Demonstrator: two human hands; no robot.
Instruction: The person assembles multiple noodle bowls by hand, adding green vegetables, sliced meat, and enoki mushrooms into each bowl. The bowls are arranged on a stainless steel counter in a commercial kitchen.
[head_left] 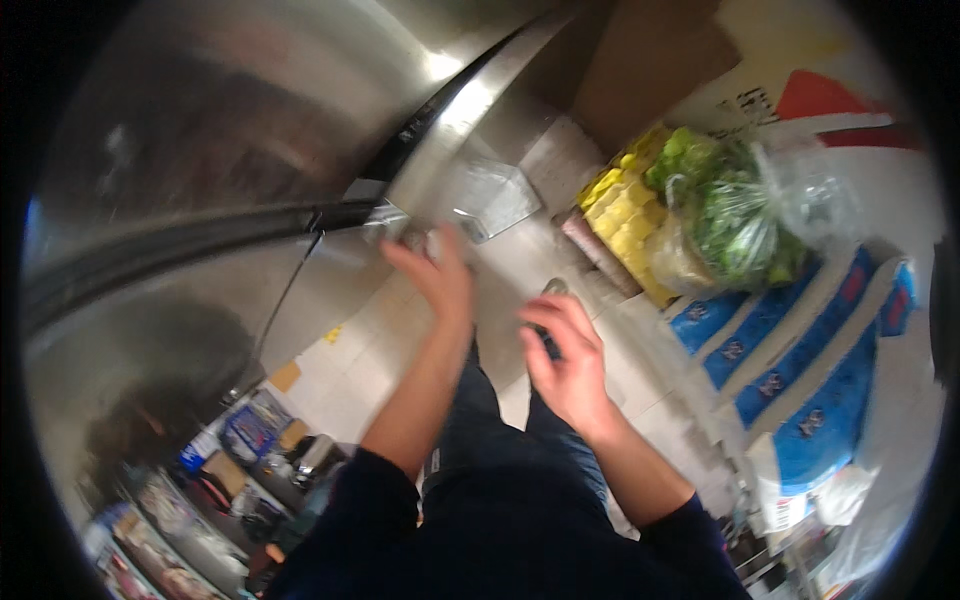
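My left hand [440,278] is raised in front of me, its thumb and fingers apart and smeared by motion. It is nearest to the lower corner of a shiny metal door [455,115] with a dark strip along its edge. Whether the fingertips touch that corner I cannot tell. My right hand [568,362] hovers over my legs, fingers loosely curled, with a gap between thumb and fingers and nothing seen in it. Beyond my left hand, low down, lies a clear plastic container or wrapped block [497,203].
On the right, a clear bag of leafy greens [740,215] sits by yellow egg trays [625,215]. Blue-and-white sacks [800,365] are stacked nearer. A metal cabinet front [170,250] fills the left. Shelves with assorted goods [250,450] stand lower left. Pale floor tiles [375,330] lie below.
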